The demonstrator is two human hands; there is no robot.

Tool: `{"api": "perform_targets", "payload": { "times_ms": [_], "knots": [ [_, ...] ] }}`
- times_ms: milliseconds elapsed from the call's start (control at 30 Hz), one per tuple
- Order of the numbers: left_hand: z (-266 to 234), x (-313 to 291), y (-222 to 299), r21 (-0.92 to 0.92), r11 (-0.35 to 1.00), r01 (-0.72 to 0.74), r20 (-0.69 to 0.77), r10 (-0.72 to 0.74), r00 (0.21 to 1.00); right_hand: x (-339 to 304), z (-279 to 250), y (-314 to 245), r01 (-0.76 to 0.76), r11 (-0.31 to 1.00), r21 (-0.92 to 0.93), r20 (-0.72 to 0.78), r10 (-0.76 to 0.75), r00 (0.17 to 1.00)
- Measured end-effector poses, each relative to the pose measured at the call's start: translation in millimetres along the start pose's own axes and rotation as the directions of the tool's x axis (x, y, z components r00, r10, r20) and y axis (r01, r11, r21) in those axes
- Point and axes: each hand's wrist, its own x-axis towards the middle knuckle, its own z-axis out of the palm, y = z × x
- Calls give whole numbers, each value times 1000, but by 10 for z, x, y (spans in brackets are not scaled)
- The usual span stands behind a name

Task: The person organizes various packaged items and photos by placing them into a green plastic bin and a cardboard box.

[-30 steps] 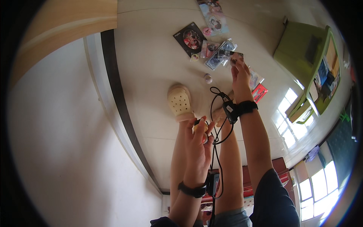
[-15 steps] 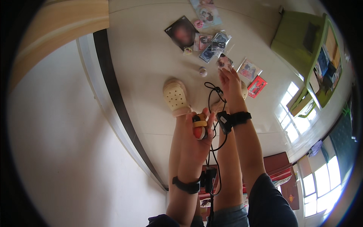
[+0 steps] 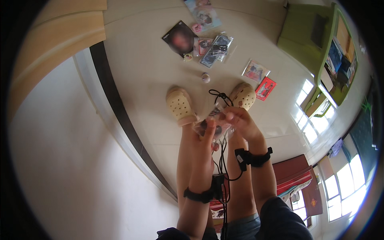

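Between my hands, above my shins, is a picture card in a clear plastic sleeve [image 3: 219, 121], slightly blurred. My right hand [image 3: 247, 125] pinches its right side between thumb and fingers. My left hand [image 3: 203, 141] is closed at the left side, its thumb lying over the sleeve. The round, badge-like pieces in my left palm are mostly hidden behind the sleeve and thumb. A small round ball-like item [image 3: 205, 77] sits on the floor beyond my hands, between the two cream clogs, the left clog [image 3: 180, 105] and the right clog [image 3: 243, 96].
Ahead lie a dark square picture sleeve [image 3: 179, 39], several packaged cards [image 3: 214, 51] and a pale blue sheet [image 3: 203, 15]. A clear packet [image 3: 256, 71] and a red card pack [image 3: 265, 88] are by the right clog. A green bin [image 3: 306, 30] stands right; cables hang between my wrists.
My right hand has drawn back toward me from the floor items, bringing the sleeved card to my left hand. The round pieces in my left palm have become mostly covered.
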Motion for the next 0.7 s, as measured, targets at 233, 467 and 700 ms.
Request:
{"api": "perform_targets", "payload": {
  "times_ms": [233, 467, 700],
  "knots": [
    [-43, 127, -143, -210, 975, -77, -118, 53, 992, 892, -1312, 39, -428, 107, -897, -405, -583, 704],
    [201, 113, -427, 188, 960, -208, -35, 218, 975, 1331, -2016, 13, -623, -214, -753, -379, -633, 675],
    [488, 134, -522, 124, 970, -207, -121, 222, 968, 917, -2472, -81, -249, -121, -961, -81, -736, 672]
  ]
}}
